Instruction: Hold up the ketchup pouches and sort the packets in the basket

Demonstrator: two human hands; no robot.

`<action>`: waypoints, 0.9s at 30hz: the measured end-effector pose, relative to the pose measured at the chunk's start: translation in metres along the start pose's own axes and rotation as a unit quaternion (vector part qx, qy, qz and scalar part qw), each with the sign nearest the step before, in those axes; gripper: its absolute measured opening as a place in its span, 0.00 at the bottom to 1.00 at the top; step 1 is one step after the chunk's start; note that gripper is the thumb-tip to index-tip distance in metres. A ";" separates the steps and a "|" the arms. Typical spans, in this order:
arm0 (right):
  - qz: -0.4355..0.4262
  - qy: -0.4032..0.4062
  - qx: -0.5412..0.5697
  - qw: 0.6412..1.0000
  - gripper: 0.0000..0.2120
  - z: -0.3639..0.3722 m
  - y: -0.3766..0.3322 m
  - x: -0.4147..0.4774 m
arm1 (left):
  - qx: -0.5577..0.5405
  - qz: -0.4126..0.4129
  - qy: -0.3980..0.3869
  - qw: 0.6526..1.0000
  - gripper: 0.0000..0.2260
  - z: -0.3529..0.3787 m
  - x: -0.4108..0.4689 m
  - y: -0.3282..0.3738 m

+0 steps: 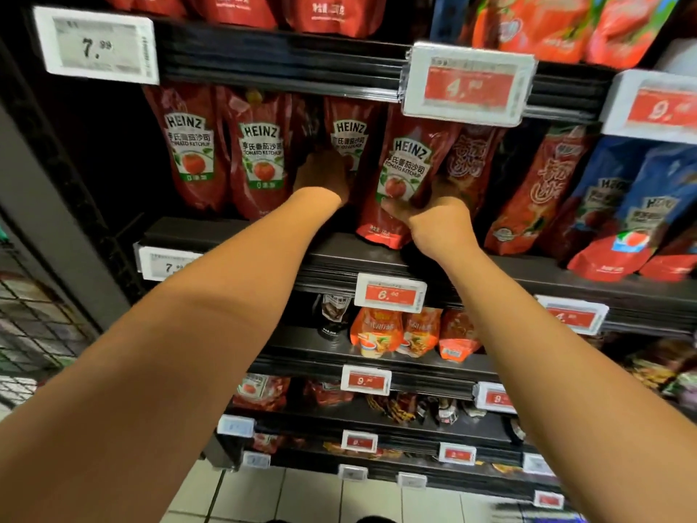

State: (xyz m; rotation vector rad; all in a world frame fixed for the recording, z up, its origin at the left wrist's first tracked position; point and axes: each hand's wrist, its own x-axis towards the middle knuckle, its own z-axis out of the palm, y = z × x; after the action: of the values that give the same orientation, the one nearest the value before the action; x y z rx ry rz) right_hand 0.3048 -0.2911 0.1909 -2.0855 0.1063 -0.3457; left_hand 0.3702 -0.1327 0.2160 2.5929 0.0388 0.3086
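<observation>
Both my arms reach up to a shop shelf (234, 230) of red Heinz ketchup pouches. My right hand (430, 217) grips the lower part of one tilted pouch (403, 171) at the shelf's front, thumb across its face. My left hand (324, 175) reaches deeper into the shelf and rests against a pouch (350, 134) standing further back; its fingers are hidden in shadow. Two more Heinz pouches (190, 149) (262, 152) stand to the left.
Red pouches (528, 190) and blue-and-red pouches (611, 217) fill the shelf's right side. Price tags (467, 83) hang from the black shelf rails. Lower shelves hold orange sachets (381, 332). A wire cage (30, 326) stands at left, tiled floor (301, 496) below.
</observation>
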 end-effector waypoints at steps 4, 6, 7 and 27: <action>-0.022 0.007 -0.007 1.000 0.28 0.005 -0.004 0.005 | -0.030 -0.012 0.026 0.999 0.20 0.003 0.009 -0.002; -0.026 0.009 -0.089 0.996 0.29 0.009 -0.010 0.010 | -0.049 -0.011 0.036 0.998 0.18 0.004 0.008 -0.002; -0.026 0.013 -0.122 0.992 0.29 0.012 -0.013 0.013 | -0.051 -0.006 0.040 0.998 0.17 0.005 0.008 -0.003; 0.001 0.099 -0.115 0.988 0.14 0.088 -0.043 0.047 | -0.112 0.017 -0.025 0.993 0.17 -0.009 -0.050 -0.044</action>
State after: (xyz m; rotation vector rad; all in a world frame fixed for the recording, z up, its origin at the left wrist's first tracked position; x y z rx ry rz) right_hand 0.3721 -0.2058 0.1949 -2.2739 0.2778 -0.5608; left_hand 0.3209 -0.0943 0.1905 2.3782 -0.0557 0.2447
